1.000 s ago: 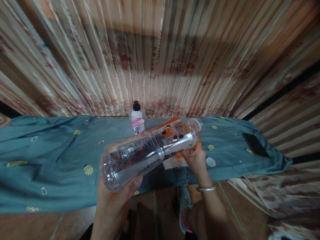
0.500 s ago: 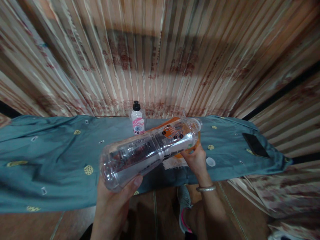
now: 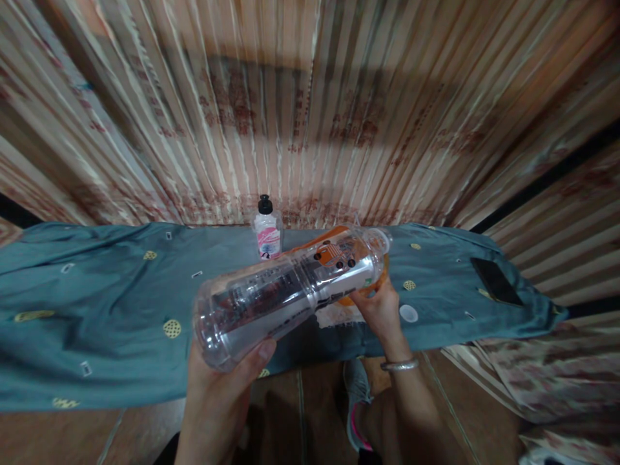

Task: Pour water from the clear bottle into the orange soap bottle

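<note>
A large clear plastic bottle [image 3: 261,300] is tilted across the middle, its open-looking neck up to the right and its base at lower left. My left hand [image 3: 227,381] grips it near the base, thumb along the lower side. Behind the bottle's neck end is an orange object [image 3: 382,274], partly hidden by the bottle. My right hand [image 3: 380,310] has its fingers closed on that orange object, below the neck. A pale torn-edged piece [image 3: 339,316] lies under the bottle, left of my right hand.
A small bottle with a black cap [image 3: 268,236] stands behind the large one. On the teal patterned cloth [image 3: 116,290] are a round white cap [image 3: 408,314] and, at the right, a dark phone [image 3: 496,281]. A striped curtain [image 3: 300,116] hangs behind.
</note>
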A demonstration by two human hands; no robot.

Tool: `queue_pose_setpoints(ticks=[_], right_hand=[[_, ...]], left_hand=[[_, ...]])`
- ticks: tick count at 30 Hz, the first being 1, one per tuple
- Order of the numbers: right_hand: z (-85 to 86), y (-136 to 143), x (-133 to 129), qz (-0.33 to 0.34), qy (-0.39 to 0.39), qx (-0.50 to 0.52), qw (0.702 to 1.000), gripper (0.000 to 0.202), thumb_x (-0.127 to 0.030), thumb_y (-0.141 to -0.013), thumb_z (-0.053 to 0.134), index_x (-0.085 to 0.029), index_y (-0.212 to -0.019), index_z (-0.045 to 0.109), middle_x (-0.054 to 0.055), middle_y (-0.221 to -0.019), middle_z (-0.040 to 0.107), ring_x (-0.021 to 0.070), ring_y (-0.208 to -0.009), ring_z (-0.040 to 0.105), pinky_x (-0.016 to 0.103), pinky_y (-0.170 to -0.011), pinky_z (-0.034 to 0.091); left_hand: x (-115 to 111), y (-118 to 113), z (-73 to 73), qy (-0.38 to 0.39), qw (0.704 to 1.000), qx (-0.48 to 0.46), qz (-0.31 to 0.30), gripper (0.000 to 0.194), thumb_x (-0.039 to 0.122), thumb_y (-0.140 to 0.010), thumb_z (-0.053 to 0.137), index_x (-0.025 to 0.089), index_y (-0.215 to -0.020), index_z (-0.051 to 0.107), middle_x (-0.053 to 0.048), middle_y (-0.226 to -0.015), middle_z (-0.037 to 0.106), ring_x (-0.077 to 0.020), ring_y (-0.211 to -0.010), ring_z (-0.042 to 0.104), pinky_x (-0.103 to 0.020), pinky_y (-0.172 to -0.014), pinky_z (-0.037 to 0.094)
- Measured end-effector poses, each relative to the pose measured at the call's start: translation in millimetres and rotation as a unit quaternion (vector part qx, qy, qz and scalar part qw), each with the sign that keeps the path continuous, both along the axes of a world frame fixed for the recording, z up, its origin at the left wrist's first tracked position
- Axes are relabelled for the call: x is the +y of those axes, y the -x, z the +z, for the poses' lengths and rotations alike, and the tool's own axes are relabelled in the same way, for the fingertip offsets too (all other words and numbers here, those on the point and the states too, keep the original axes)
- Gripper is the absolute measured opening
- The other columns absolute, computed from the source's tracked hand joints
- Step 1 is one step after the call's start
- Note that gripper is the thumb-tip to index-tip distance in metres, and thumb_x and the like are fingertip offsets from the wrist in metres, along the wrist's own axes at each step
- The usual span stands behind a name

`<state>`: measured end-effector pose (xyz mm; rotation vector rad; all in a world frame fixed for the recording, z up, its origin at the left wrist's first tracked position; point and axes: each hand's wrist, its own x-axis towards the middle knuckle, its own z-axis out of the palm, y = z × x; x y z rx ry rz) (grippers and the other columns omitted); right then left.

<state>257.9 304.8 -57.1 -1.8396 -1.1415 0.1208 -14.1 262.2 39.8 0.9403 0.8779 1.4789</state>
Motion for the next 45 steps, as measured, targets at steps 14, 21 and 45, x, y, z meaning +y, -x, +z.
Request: queue_pose_setpoints(ticks=[14,21,45], right_hand=[[-0.4,0.8,-0.3,0.008,-0.009,0.000,1.000,0.062,-0.056,-0.070,0.085,-0.023,-0.120,0.069,0.010,-0.095,0.086,0.0349,-0.085,0.083,0.041,-0.072,0.064],[0.4,1.1,0.0,0.002,-0.004,0.002,1.000,0.063,-0.057,-0.069,0.084,-0.023,-0.120,0.069,0.012,-0.100,0.087,0.0365,-0.089,0.083,0.042,-0.076,0.065],[-0.9,-0.4,-1.0,0.024,-0.009,0.012,1.000,0.062,-0.058,-0.072,0.085,-0.024,-0.121,0.069,0.010,-0.103,0.087,0.0347,-0.090,0.083,0.043,-0.078,0.066]], left_hand=[[0.5,-2.0,2.9,-0.008,1.000,-0.008,0.003,0.050,0.032,-0.078,0.099,0.028,-0.123,0.079,-0.007,-0.110,0.085,-0.0351,-0.120,0.080,-0.052,-0.111,0.064],[0.3,0.1,2.1,-0.008,1.000,-0.002,0.000,0.051,0.032,-0.081,0.098,0.028,-0.128,0.077,-0.008,-0.112,0.085,-0.0344,-0.124,0.079,-0.050,-0.112,0.062],[-1.0,-2.2,6.2,-0.012,0.999,-0.026,0.024,0.063,0.028,-0.077,0.103,0.030,-0.134,0.077,-0.007,-0.132,0.082,-0.0309,-0.122,0.080,-0.044,-0.104,0.068]])
